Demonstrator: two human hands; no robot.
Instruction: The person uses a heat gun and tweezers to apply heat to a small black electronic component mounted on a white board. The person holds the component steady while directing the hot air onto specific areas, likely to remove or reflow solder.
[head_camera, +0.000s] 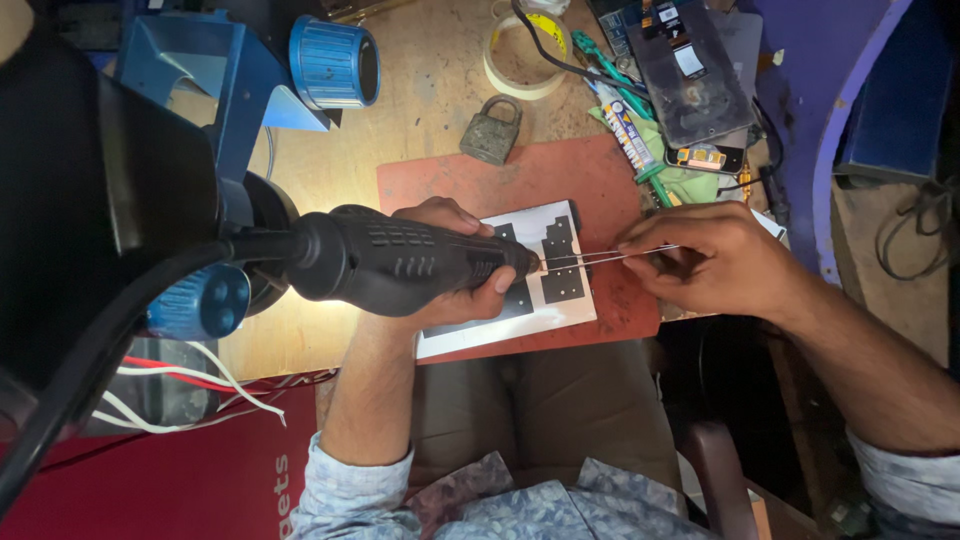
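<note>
Head view: my left hand (455, 262) is wrapped around a black corded hot-air tool (400, 262), nozzle aimed right over a white card with black patches (560, 262). My right hand (700, 258) pinches thin metal tweezers (610, 255), tips meeting the nozzle above the card. The card lies on a red mat (600, 180) on the counter (430, 90). A padlock (492, 130) sits just beyond the mat.

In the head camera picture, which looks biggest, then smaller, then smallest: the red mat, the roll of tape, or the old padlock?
1. Red mat looks biggest by far.
2. Roll of tape, a pale ring near the top.
3. Padlock looks smallest, though it is not much smaller than the tape.
</note>
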